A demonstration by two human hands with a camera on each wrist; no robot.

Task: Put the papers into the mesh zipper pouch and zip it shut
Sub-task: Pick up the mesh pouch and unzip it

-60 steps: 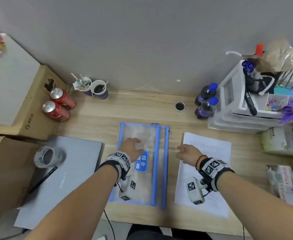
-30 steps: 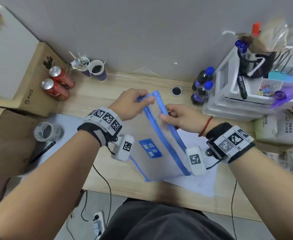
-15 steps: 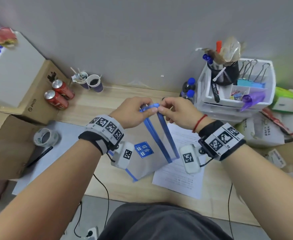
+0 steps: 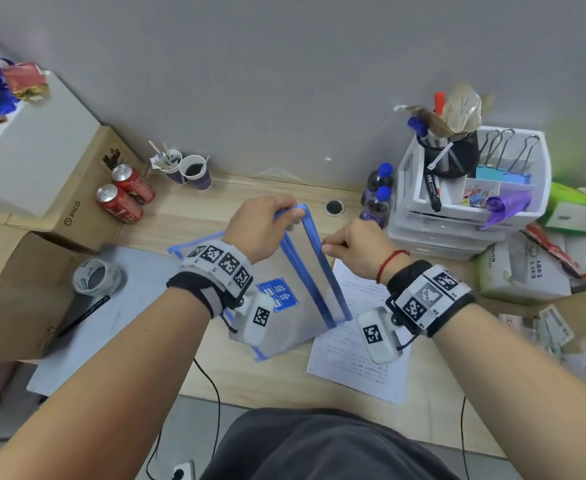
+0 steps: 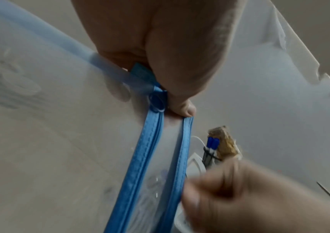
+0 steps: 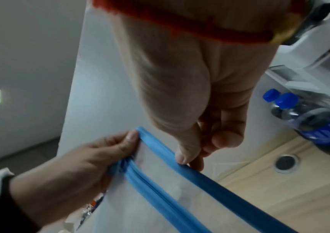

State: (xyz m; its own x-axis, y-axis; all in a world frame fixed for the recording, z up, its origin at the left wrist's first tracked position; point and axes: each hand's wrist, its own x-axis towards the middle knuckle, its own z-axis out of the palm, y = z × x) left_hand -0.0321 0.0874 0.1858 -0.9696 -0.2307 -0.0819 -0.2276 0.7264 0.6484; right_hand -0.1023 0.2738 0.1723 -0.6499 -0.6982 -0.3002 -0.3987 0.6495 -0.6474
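Left hand (image 4: 262, 228) pinched the mesh zipper pouch (image 4: 293, 317) at its top corner; right hand (image 4: 357, 249) pinched its blue edge, the zipper pull hidden; papers (image 4: 361, 367) lay partly covered near the desk's front edge.

Right hand (image 6: 190, 138) pinches the blue outer edge of the mesh zipper pouch (image 6: 160, 189); left hand (image 6: 76, 170) grips its end above the worktop (image 6: 279, 189).
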